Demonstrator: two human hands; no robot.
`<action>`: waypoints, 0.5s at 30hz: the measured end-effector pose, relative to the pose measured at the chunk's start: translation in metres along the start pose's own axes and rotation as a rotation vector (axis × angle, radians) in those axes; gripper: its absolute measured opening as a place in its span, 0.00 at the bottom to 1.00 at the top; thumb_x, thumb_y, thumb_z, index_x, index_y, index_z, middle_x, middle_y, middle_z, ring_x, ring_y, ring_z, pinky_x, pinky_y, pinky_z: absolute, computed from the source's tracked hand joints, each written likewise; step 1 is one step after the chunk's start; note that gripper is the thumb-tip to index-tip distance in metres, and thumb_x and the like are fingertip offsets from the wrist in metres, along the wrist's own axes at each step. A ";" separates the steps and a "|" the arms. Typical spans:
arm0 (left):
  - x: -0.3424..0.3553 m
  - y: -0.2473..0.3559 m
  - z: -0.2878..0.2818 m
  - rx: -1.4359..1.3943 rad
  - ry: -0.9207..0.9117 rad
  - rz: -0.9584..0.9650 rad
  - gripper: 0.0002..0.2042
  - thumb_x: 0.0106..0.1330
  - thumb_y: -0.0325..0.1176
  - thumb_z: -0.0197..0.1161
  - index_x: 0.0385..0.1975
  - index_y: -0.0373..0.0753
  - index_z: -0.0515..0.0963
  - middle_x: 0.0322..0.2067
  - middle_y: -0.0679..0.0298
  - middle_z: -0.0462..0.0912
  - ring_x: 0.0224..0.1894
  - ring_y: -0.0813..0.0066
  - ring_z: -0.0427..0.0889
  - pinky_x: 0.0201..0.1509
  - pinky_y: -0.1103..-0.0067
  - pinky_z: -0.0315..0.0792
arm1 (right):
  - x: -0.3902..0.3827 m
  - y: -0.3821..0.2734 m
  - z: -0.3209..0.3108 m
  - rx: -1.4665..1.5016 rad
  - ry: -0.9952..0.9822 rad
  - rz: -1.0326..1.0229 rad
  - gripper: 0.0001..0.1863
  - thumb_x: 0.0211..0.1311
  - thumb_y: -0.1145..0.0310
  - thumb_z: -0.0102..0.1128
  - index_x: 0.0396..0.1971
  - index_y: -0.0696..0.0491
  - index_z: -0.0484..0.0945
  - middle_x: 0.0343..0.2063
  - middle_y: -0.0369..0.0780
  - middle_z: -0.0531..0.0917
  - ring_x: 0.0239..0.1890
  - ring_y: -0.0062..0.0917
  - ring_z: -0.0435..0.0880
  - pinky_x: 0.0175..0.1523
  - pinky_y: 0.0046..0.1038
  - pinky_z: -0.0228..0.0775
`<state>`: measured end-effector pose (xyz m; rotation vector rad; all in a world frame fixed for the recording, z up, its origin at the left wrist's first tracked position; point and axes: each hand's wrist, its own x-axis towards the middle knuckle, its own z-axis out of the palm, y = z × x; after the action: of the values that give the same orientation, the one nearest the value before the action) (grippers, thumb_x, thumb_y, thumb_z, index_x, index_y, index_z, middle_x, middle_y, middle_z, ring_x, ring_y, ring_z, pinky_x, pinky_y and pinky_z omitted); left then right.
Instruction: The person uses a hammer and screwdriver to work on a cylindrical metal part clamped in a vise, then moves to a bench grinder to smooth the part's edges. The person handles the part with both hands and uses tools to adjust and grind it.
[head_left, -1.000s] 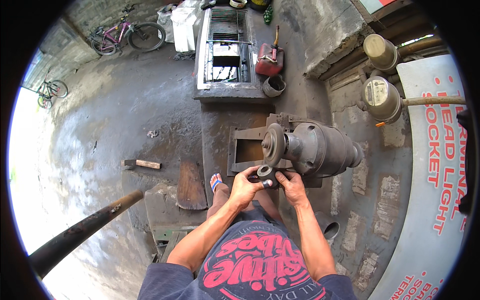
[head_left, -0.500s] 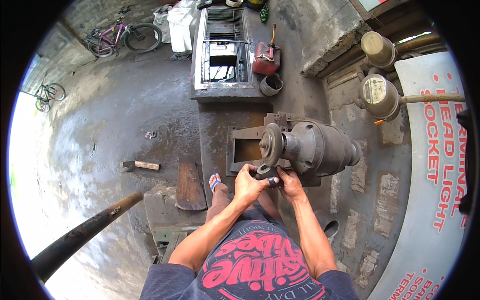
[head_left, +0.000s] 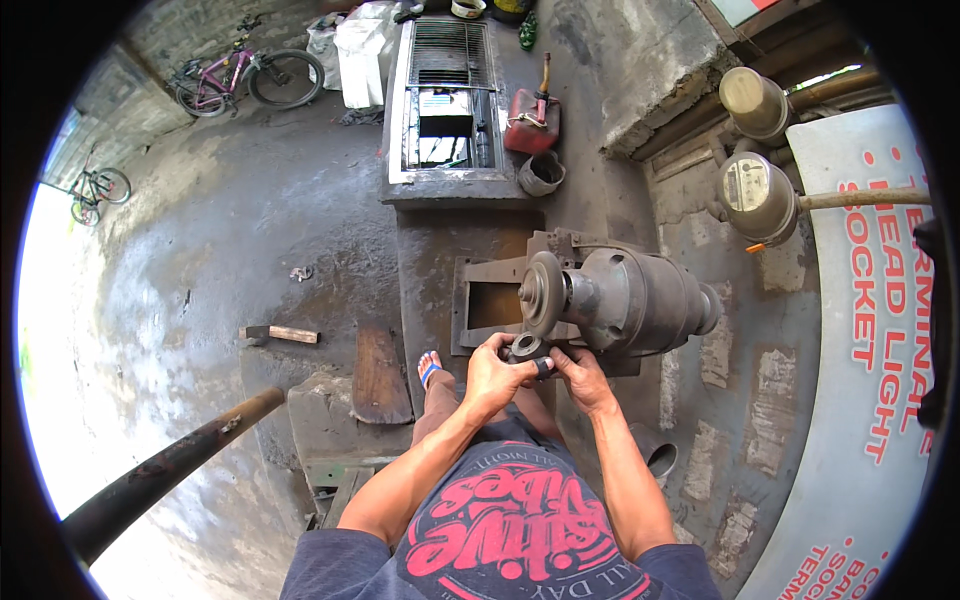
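Just below the grinding wheel (head_left: 542, 292) of a grey bench grinder (head_left: 640, 300), both my hands are on a small dark metal part with a ring-shaped end (head_left: 526, 346). My left hand (head_left: 490, 373) grips it from the left, its thumb wrapped in a black band (head_left: 544, 367). My right hand (head_left: 584, 381) is closed on the right side of the part, the fingertips pinched. Fingers cover much of the part, so its full shape is hidden. A small gap shows between ring and wheel.
A metal frame (head_left: 463, 300) stands left of the grinder. Further left lie a hammer (head_left: 292, 334) and a wooden board (head_left: 380, 380). A dark pole (head_left: 180, 470) slants in at lower left. Beyond are a red jug (head_left: 530, 122) and a framed window (head_left: 400, 120); electric meters (head_left: 757, 190) hang at right.
The metal part has turned so its ring opening shows more fully from above. Both hands have shifted slightly toward me, and the part sits a little lower from the wheel.
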<state>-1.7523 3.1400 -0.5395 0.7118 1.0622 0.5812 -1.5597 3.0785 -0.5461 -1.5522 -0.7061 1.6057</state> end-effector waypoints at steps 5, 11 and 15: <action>0.004 0.007 0.006 0.019 0.051 -0.015 0.26 0.51 0.33 0.84 0.44 0.29 0.75 0.28 0.60 0.84 0.26 0.76 0.84 0.24 0.80 0.80 | 0.007 0.007 -0.002 0.152 0.007 0.010 0.22 0.75 0.55 0.61 0.49 0.61 0.83 0.43 0.38 0.87 0.46 0.20 0.82 0.55 0.27 0.71; 0.005 0.007 0.006 0.161 0.126 -0.039 0.29 0.48 0.38 0.85 0.42 0.29 0.75 0.29 0.58 0.85 0.25 0.77 0.84 0.25 0.79 0.78 | 0.014 0.020 0.000 0.317 -0.015 0.020 0.20 0.75 0.57 0.59 0.54 0.59 0.80 0.48 0.37 0.85 0.49 0.23 0.82 0.57 0.30 0.72; 0.006 0.003 -0.004 0.196 -0.002 0.103 0.28 0.49 0.39 0.84 0.41 0.30 0.76 0.29 0.59 0.85 0.24 0.77 0.83 0.26 0.79 0.76 | 0.013 0.019 -0.004 0.440 -0.087 0.064 0.21 0.75 0.59 0.60 0.57 0.58 0.78 0.49 0.37 0.84 0.50 0.24 0.82 0.59 0.32 0.72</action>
<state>-1.7539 3.1473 -0.5425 0.9428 1.0945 0.5688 -1.5581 3.0782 -0.5691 -1.1989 -0.3177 1.7429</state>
